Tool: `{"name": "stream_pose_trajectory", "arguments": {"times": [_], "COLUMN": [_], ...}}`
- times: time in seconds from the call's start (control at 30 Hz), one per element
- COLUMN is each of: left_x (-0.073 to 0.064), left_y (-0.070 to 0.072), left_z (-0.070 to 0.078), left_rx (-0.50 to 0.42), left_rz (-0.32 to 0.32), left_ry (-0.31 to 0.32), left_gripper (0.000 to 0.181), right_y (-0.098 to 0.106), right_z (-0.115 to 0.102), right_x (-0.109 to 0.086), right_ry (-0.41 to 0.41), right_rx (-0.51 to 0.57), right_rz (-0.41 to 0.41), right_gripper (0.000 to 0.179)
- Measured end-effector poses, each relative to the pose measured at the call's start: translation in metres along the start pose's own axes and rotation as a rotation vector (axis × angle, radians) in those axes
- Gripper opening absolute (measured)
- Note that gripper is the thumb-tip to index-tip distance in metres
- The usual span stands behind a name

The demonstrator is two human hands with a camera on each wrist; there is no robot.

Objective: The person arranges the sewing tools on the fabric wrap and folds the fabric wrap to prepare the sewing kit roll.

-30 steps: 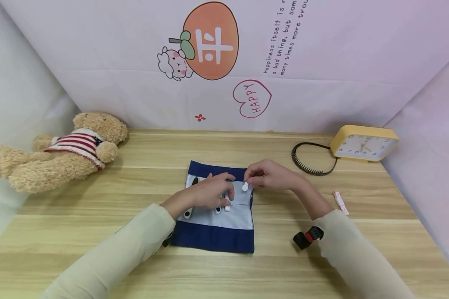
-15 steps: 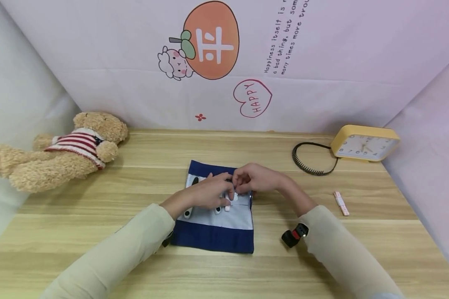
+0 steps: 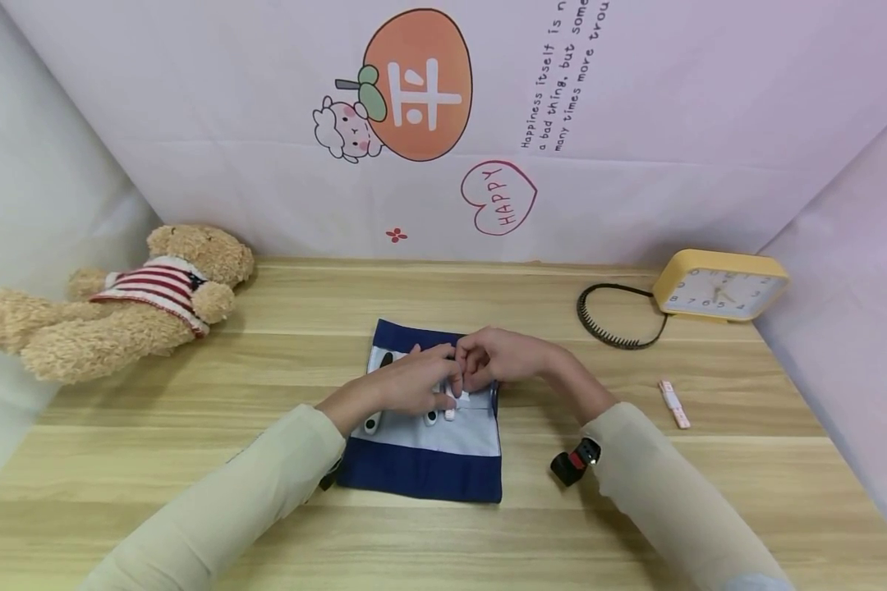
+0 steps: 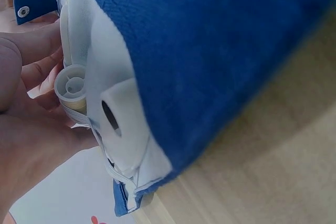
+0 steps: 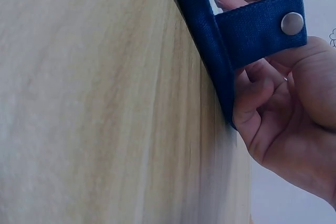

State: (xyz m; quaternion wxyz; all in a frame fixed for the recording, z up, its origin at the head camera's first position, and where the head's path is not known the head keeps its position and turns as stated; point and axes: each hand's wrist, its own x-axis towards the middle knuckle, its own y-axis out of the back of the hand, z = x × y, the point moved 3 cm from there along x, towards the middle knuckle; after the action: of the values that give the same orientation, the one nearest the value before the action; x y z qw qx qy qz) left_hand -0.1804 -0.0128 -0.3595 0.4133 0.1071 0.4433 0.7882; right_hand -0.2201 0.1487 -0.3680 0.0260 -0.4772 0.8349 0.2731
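A navy-edged cloth sewing kit (image 3: 443,472) lies unfolded on the table. My left hand (image 3: 410,382) rests over its pale middle panel, fingers bent, thumb tip beside a white spool of thread (image 4: 71,85) under an elastic band. Left of the spool, a white tool with a dark oval opening (image 4: 123,124) is tucked in the kit. At the panel's right part my right hand (image 3: 506,357) pinches a small white piece (image 3: 464,396), mostly hidden by fingertips. In the right wrist view the right hand shows behind a navy tab with a metal snap (image 5: 262,30).
A folded pinkish-white tape (image 3: 673,404) lies to the right on the wooden table (image 3: 281,525). At the back right stand a yellow clock (image 3: 720,283) and a black toothed headband (image 3: 613,332). A teddy bear (image 3: 133,308) lies at the left against the wall.
My right hand has moved left with the small white piece, from the kit's right edge to beside the left hand's fingertips. The left hand has stayed in place.
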Motion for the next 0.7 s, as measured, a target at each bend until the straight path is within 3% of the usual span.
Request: {"name": "stream_pose_trajectory", "arguments": {"times": [0.17, 0.4, 0.7], "left_x": [-0.001, -0.001, -0.003], "left_y": [0.000, -0.001, 0.003], "left_z": [-0.001, -0.001, -0.002], "left_rx": [0.000, -0.016, -0.024], "left_rz": [0.000, 0.006, 0.001], "left_ry": [0.009, 0.005, -0.014], "left_gripper": [0.008, 0.008, 0.006], "right_y": [-0.002, 0.001, 0.010], "right_z": [0.000, 0.000, 0.002], "right_x": [0.003, 0.003, -0.016], "right_ry": [0.010, 0.020, 0.037], "right_rx": [0.017, -0.073, -0.083], "right_rz": [-0.036, 0.002, 0.171], "right_gripper": [0.013, 0.011, 0.009]}}
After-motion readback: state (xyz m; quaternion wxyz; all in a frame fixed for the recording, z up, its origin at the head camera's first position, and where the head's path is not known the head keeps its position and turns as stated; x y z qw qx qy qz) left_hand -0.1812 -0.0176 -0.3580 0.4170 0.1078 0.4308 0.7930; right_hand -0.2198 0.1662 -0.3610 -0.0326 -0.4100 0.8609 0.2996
